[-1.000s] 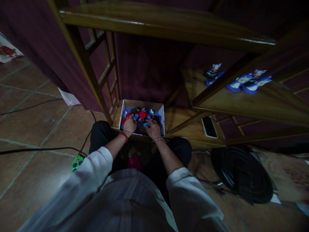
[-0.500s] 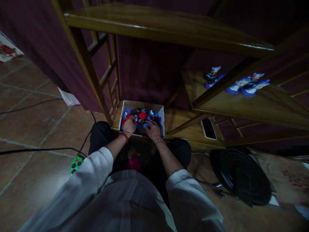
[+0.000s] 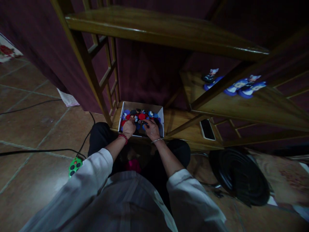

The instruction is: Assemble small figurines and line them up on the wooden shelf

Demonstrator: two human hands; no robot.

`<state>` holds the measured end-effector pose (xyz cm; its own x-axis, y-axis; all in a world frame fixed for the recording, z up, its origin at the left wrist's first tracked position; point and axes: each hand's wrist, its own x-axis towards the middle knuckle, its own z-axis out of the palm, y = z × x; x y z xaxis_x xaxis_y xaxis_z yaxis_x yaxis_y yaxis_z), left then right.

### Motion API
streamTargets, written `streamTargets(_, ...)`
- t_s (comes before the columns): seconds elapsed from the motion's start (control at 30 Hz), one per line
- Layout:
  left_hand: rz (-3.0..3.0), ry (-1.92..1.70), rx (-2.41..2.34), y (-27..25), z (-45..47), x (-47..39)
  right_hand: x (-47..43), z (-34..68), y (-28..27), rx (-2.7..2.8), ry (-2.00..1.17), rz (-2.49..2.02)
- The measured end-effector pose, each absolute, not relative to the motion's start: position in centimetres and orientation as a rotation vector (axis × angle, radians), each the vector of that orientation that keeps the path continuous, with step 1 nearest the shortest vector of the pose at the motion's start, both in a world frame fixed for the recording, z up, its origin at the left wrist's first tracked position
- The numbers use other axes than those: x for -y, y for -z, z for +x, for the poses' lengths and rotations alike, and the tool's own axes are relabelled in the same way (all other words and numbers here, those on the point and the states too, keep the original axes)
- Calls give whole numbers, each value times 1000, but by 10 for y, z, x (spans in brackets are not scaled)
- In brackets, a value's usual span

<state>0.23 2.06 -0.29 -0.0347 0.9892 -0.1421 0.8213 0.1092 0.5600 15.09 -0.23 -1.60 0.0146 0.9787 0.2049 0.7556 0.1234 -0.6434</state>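
Just between both grips (image 3: 129, 127) (image 3: 152, 130), small figurines (image 3: 136, 119)

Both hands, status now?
Left hand: fingers curled among the figurines in the box; grip cannot be told.
Right hand: fingers bent over figurines; grip cannot be told.

The low wooden shelf (image 3: 177, 116) right in front of me bears an open white box (image 3: 162, 118) near its left end, heaped with small coloured pieces (image 3: 141, 116), and, past a slanting post (image 3: 185, 124), a dark flat slab with a pale edge (image 3: 207, 129), much like a phone. Just above it to the right, a higher shelf (image 3: 241, 108) holds a few little blue, white and black figures (image 3: 252, 88), partly screened by another post (image 3: 223, 84). On the brown tiled floor (image 3: 31, 129) lie a green block with dark round spots (image 3: 75, 166), black cables (image 3: 36, 150) and a pale sheet (image 3: 69, 98).
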Motion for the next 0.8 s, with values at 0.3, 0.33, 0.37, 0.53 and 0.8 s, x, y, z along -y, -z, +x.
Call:
streamTargets(0.3, 1707, -446, -1903, 2, 2, -21, -12, 126, 3, 1902, -494, -1676)
streamTargets(0.33, 1704, -441, -1900, 1, 2, -20, -13, 124, 3, 1909, -493, -1676)
streamTargets(0.37, 1702, -436, -1897, 0, 1, -20, -14, 122, 3, 1918, -492, -1676)
streamTargets(0.53, 1726, -429, -1896, -2, 1, -19, -16, 118, 1, 1960, -500, -1700)
streamTargets(0.8, 1730, -435, -1899, 0, 2, -20, -17, 116, 1, 1954, -492, -1715)
